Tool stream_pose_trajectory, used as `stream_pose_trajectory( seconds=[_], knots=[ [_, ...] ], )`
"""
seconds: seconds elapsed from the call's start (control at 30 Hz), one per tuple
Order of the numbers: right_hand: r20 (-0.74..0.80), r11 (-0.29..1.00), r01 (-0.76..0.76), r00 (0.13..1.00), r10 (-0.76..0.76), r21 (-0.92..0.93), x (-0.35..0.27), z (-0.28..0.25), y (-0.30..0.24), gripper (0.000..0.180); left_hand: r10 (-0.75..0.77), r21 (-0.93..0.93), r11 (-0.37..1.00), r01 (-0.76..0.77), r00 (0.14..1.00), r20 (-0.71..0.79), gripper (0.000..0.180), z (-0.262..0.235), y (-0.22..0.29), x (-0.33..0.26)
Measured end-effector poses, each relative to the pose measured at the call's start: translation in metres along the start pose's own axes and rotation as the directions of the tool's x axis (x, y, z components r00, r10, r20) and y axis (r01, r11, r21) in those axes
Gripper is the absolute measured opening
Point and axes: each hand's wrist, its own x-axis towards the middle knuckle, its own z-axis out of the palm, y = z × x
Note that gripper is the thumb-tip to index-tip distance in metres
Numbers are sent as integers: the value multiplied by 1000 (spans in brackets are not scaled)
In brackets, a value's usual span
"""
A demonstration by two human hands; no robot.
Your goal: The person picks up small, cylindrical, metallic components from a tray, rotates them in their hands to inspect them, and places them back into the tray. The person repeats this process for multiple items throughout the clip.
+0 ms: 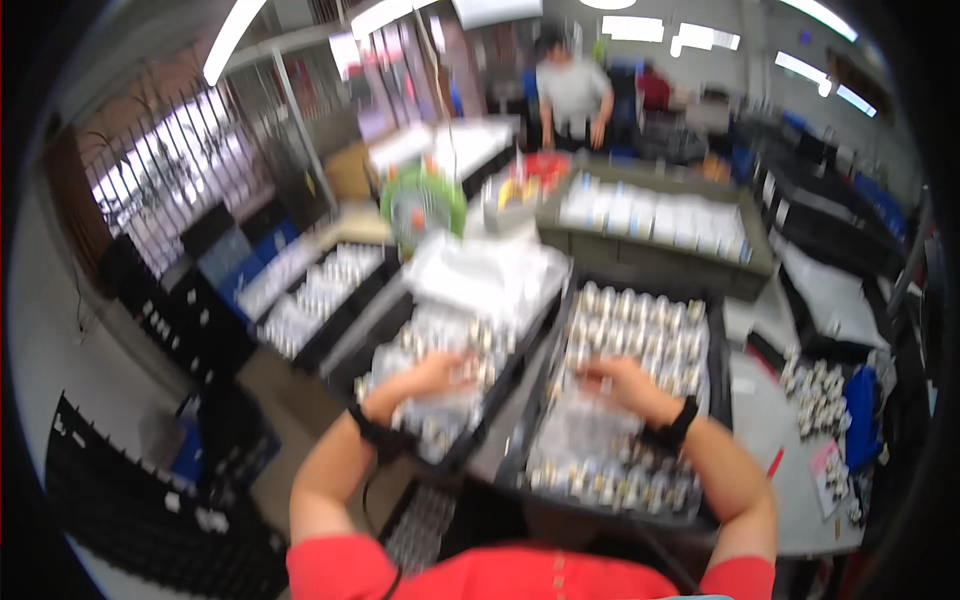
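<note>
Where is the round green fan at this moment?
In the head view the round green fan stands upper left of centre, behind the left black tray of small clear-wrapped parts that the left hand rests in.

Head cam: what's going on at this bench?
A person in red sleeves works over two black trays of small clear-bagged metal parts. The left hand rests on the bagged parts in the left tray; the right hand rests on those in the right tray. The picture is blurred, so the grip cannot be told. More loose parts lie on the table to the right. Another person stands at a far bench.
</note>
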Motion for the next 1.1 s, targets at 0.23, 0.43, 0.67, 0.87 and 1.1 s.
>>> stream_pose_trajectory(
  seconds=[0.23, 0.43, 0.67, 0.87, 1.1],
  knots=[
    [131, 995, -64, 990, 54, 74, 9, -11, -23, 35, 49, -224, 974, -28, 995, 89, 54, -23, 36, -36],
    [146, 979, -205, 969, 199, 23, 2, -16, -23, 35, 281, -152, 952, -264, 954, 104, 49, -7, 82, -49],
    [145, 987, -141, 978, 152, -79, 2, -16, -33, 35, 221, -108, 965, -240, 962, -160, 45, 9, 74, -79],
    [118, 997, -78, 990, 80, -24, 3, -7, -19, 32, 43, -228, 971, -74, 989, -140, 41, 10, 88, -91],
    [50, 999, -32, 998, 34, -42, 1, -5, -15, 30, 175, -169, 967, -193, 978, -112, 42, -1, 119, -58]
  ],
)
